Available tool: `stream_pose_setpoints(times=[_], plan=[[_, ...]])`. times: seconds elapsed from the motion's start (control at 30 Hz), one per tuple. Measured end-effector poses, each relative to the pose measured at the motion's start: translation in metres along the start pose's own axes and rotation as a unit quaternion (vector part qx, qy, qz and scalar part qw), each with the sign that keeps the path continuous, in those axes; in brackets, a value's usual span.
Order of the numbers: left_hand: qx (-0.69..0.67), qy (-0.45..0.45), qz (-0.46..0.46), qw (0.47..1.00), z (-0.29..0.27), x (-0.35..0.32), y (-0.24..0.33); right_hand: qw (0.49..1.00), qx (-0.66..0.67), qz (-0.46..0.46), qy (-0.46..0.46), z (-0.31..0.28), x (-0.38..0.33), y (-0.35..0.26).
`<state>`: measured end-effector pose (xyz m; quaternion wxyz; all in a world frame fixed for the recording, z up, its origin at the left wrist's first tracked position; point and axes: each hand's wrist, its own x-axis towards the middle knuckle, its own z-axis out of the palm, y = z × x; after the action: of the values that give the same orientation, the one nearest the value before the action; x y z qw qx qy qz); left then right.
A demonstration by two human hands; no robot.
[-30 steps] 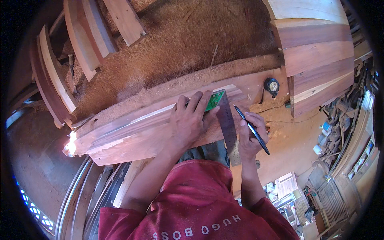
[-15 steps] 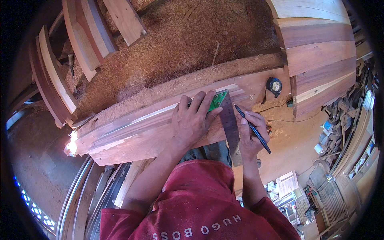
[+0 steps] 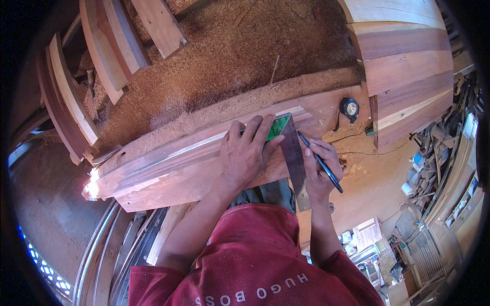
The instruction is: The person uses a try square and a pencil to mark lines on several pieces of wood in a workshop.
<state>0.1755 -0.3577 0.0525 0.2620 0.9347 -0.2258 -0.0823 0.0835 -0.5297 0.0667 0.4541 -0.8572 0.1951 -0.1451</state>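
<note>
A try square with a green stock point(image 3: 279, 126) and a dark metal blade point(image 3: 293, 155) lies across a wooden board point(image 3: 168, 173). My left hand point(image 3: 248, 151) presses the stock against the board, its thumb and fingers closed over it. The blade points back toward me, past the board's near edge. Just right of the blade, my right hand point(image 3: 321, 166) pinches a black pen point(image 3: 321, 164). The pen's tip is close beside the blade's right edge, near the green stock; whether it touches the wood I cannot tell.
A black tape measure point(image 3: 349, 109) rests on the bench top point(image 3: 357, 95) to the right. Joined planks point(image 3: 408, 71) stand at the upper right. Several cut boards point(image 3: 115, 46) lie at the upper left, near sawdust point(image 3: 224, 56). Offcuts point(image 3: 434, 148) are piled at far right.
My right hand and the pen have shifted slightly left, bringing the tip closer to the square's blade. My left hand and the square stay in place.
</note>
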Motion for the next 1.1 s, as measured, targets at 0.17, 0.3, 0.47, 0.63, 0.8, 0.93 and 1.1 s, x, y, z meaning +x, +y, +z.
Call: stream_pose_setpoints(times=[0.17, 0.3, 0.47, 0.63, 0.8, 0.93, 1.1], plan=[[-0.005, 0.004, 0.000, 1.000, -0.001, 0.001, 0.002, 1.000, 0.005, 0.002, -0.012, -0.003, 0.003, -0.003], [0.007, 0.019, 0.011, 1.000, 0.001, -0.001, 0.001, 0.998, -0.038, -0.018, -0.043, -0.025, -0.014, -0.004], [0.021, 0.022, 0.006, 1.000, 0.002, -0.003, 0.001, 0.995, -0.029, 0.054, -0.085, -0.064, -0.052, -0.011], [0.012, 0.019, 0.002, 1.000, 0.003, -0.004, 0.002, 0.990, -0.048, 0.058, -0.121, -0.065, -0.039, -0.016], [0.019, 0.016, 0.004, 1.000, -0.001, -0.003, 0.004, 0.980, -0.086, -0.034, -0.176, -0.038, 0.021, -0.017], [0.005, 0.012, 0.003, 1.000, -0.002, -0.002, 0.004, 0.985, -0.040, -0.072, -0.149, -0.006, 0.073, -0.025], [0.009, 0.004, 0.001, 1.000, -0.002, -0.002, 0.004, 0.989, 0.003, -0.058, -0.135, -0.008, 0.056, -0.018]])
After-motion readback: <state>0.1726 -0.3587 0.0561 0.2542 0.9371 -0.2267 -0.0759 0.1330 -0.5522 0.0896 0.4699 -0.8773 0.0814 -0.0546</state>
